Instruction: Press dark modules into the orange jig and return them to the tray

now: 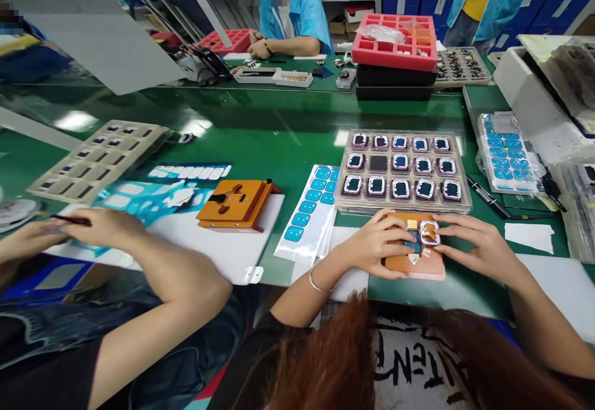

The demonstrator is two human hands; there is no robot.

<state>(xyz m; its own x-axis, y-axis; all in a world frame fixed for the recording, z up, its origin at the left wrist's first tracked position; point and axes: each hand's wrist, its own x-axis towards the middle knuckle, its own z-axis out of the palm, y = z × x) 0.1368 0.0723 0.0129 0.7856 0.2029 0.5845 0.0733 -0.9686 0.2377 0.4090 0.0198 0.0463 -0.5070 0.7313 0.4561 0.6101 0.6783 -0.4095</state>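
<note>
Head view: both hands rest on a flat orange jig block (413,261) at the near edge of the green table (279,131). Left hand (372,243), fingers curled, steadies the block; right hand (478,243) pinches a small white-rimmed square part (429,232) seated on it. Just beyond lies a clear tray of square parts (402,171); beside it, blue sticker sheets (310,212)

We wear a thin silver bracelet (318,284) on our left wrist, bare forearms, reddish-brown hair (325,360) hanging forward.
</note>
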